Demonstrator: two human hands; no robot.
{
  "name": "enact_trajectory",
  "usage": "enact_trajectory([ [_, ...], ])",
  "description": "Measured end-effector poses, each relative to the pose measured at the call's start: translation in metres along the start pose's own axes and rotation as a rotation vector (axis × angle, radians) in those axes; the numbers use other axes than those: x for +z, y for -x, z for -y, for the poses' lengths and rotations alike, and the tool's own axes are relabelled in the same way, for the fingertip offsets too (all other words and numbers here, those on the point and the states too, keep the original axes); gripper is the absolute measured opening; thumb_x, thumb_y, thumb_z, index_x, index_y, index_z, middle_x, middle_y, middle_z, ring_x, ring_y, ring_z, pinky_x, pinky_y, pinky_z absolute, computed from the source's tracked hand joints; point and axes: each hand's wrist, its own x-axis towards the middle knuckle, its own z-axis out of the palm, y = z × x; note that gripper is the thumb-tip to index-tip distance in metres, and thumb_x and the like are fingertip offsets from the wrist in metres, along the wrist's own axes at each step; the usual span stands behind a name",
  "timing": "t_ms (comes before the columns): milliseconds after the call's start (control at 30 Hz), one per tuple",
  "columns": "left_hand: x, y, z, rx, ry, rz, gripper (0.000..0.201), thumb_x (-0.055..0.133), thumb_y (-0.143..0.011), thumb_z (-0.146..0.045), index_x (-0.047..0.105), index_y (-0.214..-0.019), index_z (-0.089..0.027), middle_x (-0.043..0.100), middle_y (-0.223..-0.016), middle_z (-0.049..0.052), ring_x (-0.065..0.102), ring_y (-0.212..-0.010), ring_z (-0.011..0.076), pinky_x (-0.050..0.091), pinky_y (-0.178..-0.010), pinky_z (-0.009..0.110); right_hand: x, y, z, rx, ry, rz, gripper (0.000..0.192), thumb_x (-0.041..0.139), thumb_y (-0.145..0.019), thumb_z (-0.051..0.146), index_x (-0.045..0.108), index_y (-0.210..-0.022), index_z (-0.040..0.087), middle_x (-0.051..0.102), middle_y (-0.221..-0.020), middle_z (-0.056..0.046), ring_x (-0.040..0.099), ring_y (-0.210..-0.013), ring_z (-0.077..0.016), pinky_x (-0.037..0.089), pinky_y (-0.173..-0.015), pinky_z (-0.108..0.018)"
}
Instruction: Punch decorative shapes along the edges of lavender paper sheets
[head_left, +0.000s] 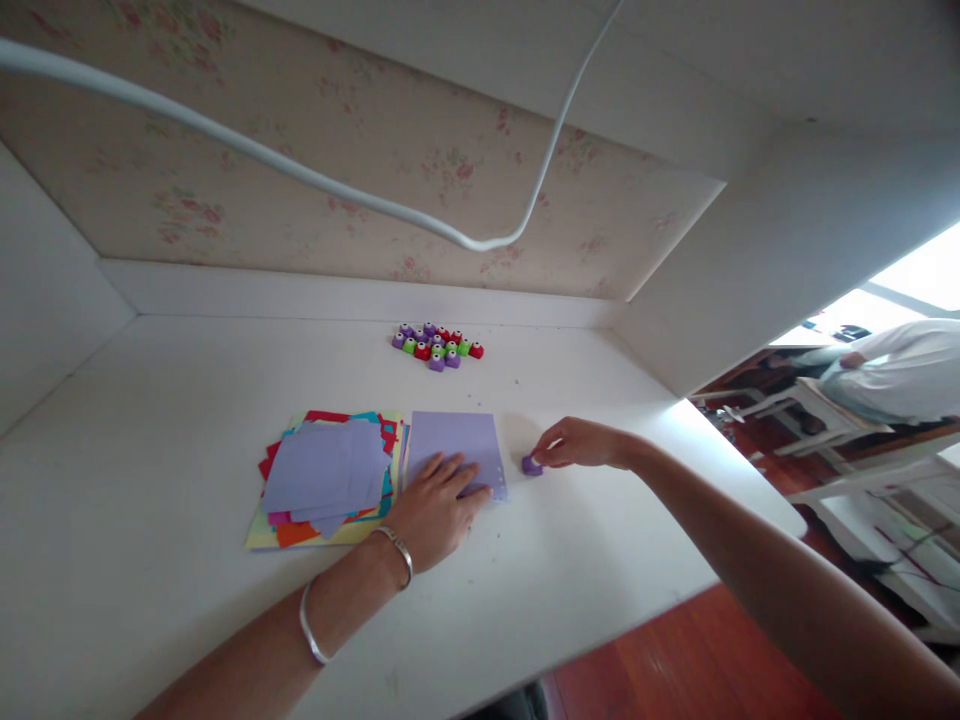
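My left hand lies flat with fingers spread on a sheet of purple paper, a silver bangle and a silver bracelet on its arm. Small punched holes show near the sheet's lower right corner. Just right of the sheet, my right hand has its fingers closed on a small purple craft punch, which rests on the table apart from the paper. Left of the sheet is a stack of coloured paper, with purple pieces on top and yellow, red, blue and orange ones beneath.
Several small purple, green and red craft punches stand in a cluster near the back of the white table. A white cable hangs across the view above. At the far right, a person in a white top is beside a white stool.
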Motion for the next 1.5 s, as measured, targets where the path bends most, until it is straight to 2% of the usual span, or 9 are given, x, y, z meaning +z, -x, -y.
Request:
enact_trajectory([
  [567, 0.0, 0.0, 0.0, 0.004, 0.003, -0.027, 0.032, 0.053, -0.095, -0.032, 0.063, -0.126, -0.033, 0.055, -0.138, 0.001, 0.047, -0.131, 0.0218, 0.031, -0.115, 0.043, -0.052, -0.003, -0.052, 0.044, -0.136, -0.201, 0.032, 0.08, -0.067, 0.041, 0.08, -0.087, 0.017, 0.077, -0.097, -0.01, 0.07, -0.092, -0.021, 0.054, -0.092, -0.035],
  [767, 0.001, 0.0, 0.0, -0.004, 0.028, -0.042, 0.031, 0.053, -0.096, -0.032, 0.063, -0.125, -0.033, 0.056, -0.137, 0.0, 0.047, -0.131, 0.0217, 0.031, -0.115, 0.044, -0.069, -0.009, -0.056, 0.059, -0.148, -0.275, 0.024, 0.076, -0.072, 0.037, 0.079, -0.085, 0.017, 0.076, -0.099, -0.01, 0.07, -0.095, -0.0213, 0.054, -0.093, -0.035],
  [833, 0.001, 0.001, 0.0, -0.007, 0.041, -0.031, 0.033, 0.054, -0.095, -0.031, 0.062, -0.126, -0.033, 0.055, -0.138, 0.0, 0.047, -0.132, 0.0215, 0.03, -0.116, 0.044, -0.073, -0.009, -0.055, 0.055, -0.152, -0.278, 0.027, 0.074, -0.074, 0.038, 0.079, -0.092, 0.018, 0.075, -0.106, -0.01, 0.069, -0.097, -0.0214, 0.055, -0.092, -0.034],
  [900, 0.001, 0.0, 0.0, -0.011, 0.051, -0.02, 0.033, 0.054, -0.095, -0.031, 0.062, -0.127, -0.034, 0.055, -0.139, 0.0, 0.046, -0.132, 0.0212, 0.03, -0.116, 0.044, -0.073, -0.007, -0.055, 0.039, -0.094, -0.264, 0.039, 0.075, -0.073, 0.038, 0.076, -0.107, 0.02, 0.073, -0.113, -0.01, 0.069, -0.098, -0.0223, 0.056, -0.087, -0.034],
  [1000, 0.001, 0.0, 0.0, -0.01, 0.056, -0.018, 0.032, 0.052, -0.096, -0.033, 0.062, -0.126, -0.034, 0.055, -0.139, -0.001, 0.045, -0.132, 0.0213, 0.03, -0.116, 0.045, -0.065, -0.003, -0.054, -0.024, 0.188, -0.281, 0.053, 0.079, -0.066, 0.033, 0.072, -0.116, 0.02, 0.073, -0.112, -0.01, 0.068, -0.1, -0.0257, 0.055, -0.082, -0.033],
  [1133, 0.001, 0.0, 0.0, -0.003, 0.051, -0.038, 0.031, 0.049, -0.097, -0.034, 0.063, -0.125, -0.033, 0.055, -0.138, -0.001, 0.046, -0.132, 0.0221, 0.031, -0.115, 0.045, -0.047, -0.001, -0.046, -0.055, 0.467, -0.344, 0.032, 0.069, -0.076, 0.034, 0.076, -0.105, 0.023, 0.076, -0.098, -0.007, 0.069, -0.091, -0.0251, 0.051, -0.081, -0.034],
  [1300, 0.003, 0.001, 0.0, -0.015, 0.056, -0.061, 0.031, 0.05, -0.097, -0.032, 0.062, -0.125, -0.033, 0.056, -0.138, -0.001, 0.047, -0.131, 0.021, 0.031, -0.116, 0.044, -0.046, -0.01, -0.047, -0.032, 0.537, -0.48, 0.027, 0.059, -0.085, 0.041, 0.077, -0.096, 0.026, 0.077, -0.094, -0.004, 0.07, -0.087, -0.0232, 0.048, -0.081, -0.033],
  [1400, 0.002, 0.0, 0.0, -0.018, 0.056, -0.066, 0.032, 0.048, -0.098, -0.033, 0.062, -0.126, -0.032, 0.056, -0.138, -0.001, 0.047, -0.131, 0.0206, 0.032, -0.116, 0.044, -0.053, -0.021, -0.058, 0.006, 0.559, -0.601, 0.031, 0.053, -0.088, 0.044, 0.076, -0.101, 0.026, 0.076, -0.099, -0.005, 0.069, -0.092, -0.0237, 0.048, -0.083, -0.033],
  [1500, 0.0, 0.0, -0.001, -0.025, 0.052, -0.072, 0.034, 0.046, -0.099, -0.034, 0.059, -0.13, -0.032, 0.056, -0.138, 0.0, 0.047, -0.131, 0.0208, 0.033, -0.115, 0.044, -0.055, -0.031, -0.071, 0.053, 0.567, -0.625, 0.033, 0.054, -0.087, 0.043, 0.074, -0.107, 0.026, 0.075, -0.104, -0.007, 0.068, -0.099, -0.0266, 0.048, -0.087, -0.035],
])
